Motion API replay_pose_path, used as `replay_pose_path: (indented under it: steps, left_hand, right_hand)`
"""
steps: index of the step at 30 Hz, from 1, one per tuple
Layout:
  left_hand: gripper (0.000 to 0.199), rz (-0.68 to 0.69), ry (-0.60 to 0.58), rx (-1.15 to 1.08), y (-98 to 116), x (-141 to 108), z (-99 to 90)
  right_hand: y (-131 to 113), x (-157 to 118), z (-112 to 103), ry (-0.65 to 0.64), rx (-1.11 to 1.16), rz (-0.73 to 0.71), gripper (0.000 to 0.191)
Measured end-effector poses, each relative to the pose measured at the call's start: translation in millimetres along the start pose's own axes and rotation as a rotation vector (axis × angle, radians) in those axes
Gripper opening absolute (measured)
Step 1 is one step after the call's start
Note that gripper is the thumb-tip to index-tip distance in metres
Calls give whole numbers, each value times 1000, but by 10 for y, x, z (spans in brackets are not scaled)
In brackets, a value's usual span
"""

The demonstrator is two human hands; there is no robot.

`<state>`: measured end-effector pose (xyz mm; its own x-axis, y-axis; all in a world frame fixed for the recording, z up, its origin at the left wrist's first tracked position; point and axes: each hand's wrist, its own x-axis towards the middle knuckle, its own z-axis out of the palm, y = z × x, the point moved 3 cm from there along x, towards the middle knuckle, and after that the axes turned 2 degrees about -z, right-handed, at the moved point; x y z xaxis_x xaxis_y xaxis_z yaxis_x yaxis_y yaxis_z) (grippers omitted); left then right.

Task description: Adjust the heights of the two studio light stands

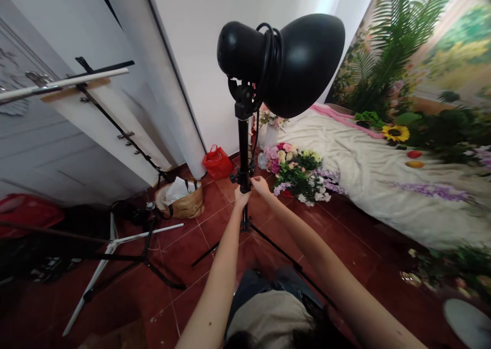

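Observation:
A black photo lamp with a dome reflector [282, 63] sits on top of a black light stand pole [243, 147], with a coiled cable around its neck. My left hand [241, 198] closes on the pole just under a clamp collar [240, 178]. My right hand [261, 185] reaches in from the right, its fingers at that collar. The stand's black legs [268, 244] spread over the floor below my arms. The fingers are partly hidden behind the pole.
Loose bouquets [295, 170] lie on the red tile floor [192, 267] right of the stand, next to a white draped cloth [383, 170] with flowers. A white tripod [115, 252], a woven bag [182, 201], a red plastic bag [218, 162] and white rolled backdrops [172, 83] stand left.

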<state>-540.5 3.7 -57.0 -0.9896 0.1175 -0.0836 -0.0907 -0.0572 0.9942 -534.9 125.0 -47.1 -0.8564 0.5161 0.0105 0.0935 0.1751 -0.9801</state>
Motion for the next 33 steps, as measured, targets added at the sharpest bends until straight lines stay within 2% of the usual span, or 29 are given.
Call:
replay_pose_path:
  steps: [4, 9, 18, 27, 30, 33]
  left_hand:
    - [27, 18, -8, 16, -34, 19, 1]
    - [34, 38, -34, -11, -108, 50, 2]
    - [33, 58, -55, -34, -162, 77, 11]
    - [33, -14, -25, -41, -8, -15, -7]
    - [34, -29, -23, -51, 21, -34, 1]
    - [33, -35, -5, -61, 13, -33, -7]
  right_hand:
    - [-76, -25, 101, 30, 121, -12, 19]
    - [-82, -192, 56, -5, 438, -19, 30]
    - [-35, -140, -6, -167, 265, -174, 23]
    - [26, -170, -110, -302, 318, -26, 29]
    - [37, -184, -148, -367, 358, -39, 37]
    - [64, -193, -168, -356, 360, -90, 48]
